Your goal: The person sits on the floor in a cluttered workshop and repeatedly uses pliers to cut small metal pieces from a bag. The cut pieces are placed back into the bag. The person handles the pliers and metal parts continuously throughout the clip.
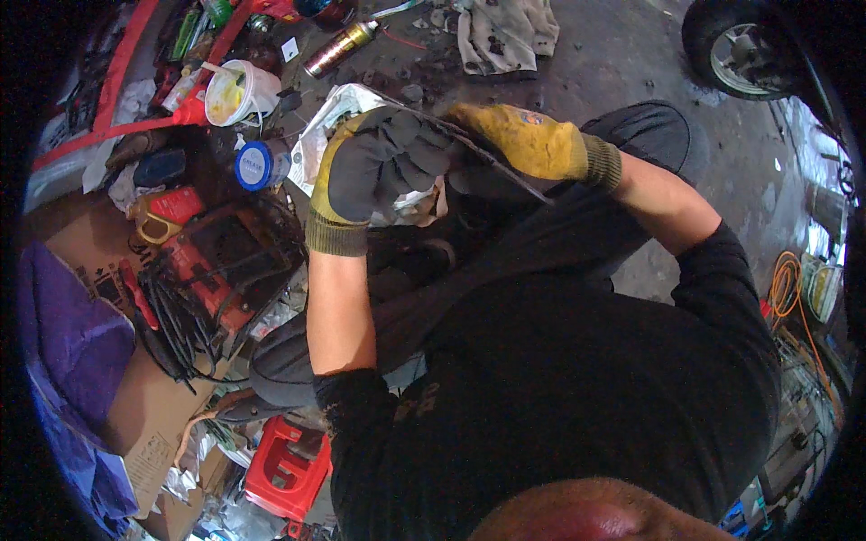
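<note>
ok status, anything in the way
Grey-and-yellow-gloved left hand, yellow-gloved right hand at slanting thin dark strip, grips unclear. Crumpled white sheet beside left hand.

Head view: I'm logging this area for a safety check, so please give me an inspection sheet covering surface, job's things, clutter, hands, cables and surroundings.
Surface: floor dark, with scattered debris.
Job's things: thin dark strip, slanting between the hands; white wrapping, partly hidden by the left hand.
Clutter: spray can on its side; bucket, smeared yellow inside; blue-lidded tub; rag.
Hands: left and right hand gloved, both at the strip; exact grip unclear.
Cables: black cable bunched at left; orange cord looped at far right.
Surroundings: wheel upper right; red stool lower left; purple cloth far left.
</note>
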Motion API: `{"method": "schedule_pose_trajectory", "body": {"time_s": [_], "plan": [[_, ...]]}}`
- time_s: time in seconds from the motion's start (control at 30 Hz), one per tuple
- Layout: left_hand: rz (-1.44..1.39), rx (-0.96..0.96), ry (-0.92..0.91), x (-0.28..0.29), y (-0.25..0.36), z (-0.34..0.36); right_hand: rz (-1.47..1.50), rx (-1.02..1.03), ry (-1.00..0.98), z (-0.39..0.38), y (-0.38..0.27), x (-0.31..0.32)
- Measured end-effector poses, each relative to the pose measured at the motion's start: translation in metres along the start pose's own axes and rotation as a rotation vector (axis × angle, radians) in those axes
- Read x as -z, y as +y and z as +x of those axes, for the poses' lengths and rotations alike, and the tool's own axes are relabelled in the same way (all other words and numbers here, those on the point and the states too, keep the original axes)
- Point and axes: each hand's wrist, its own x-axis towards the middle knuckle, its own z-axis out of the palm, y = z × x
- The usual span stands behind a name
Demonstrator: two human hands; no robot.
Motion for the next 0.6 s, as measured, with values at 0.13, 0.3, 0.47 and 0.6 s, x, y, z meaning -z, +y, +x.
{"method": "schedule_pose_trajectory", "body": {"time_s": [0.13,0.3,0.47,0.6], "plan": [[0.073,-0.057,-0.048,0.007,-0.010,0.004,0.021,0.177,0.126,0.000,0.011,-0.011],[0.248,-0.183,-0.016,0.004,-0.019,0.004,0.011,0.464,0.296,-0.003,0.041,-0.032],[0.324,-0.234,0.090,-0.008,-0.021,0.000,-0.101,0.293,0.260,-0.010,0.055,-0.041],[0.199,-0.151,0.033,-0.002,-0.016,-0.003,-0.009,0.202,0.281,-0.015,0.048,-0.039]]}}
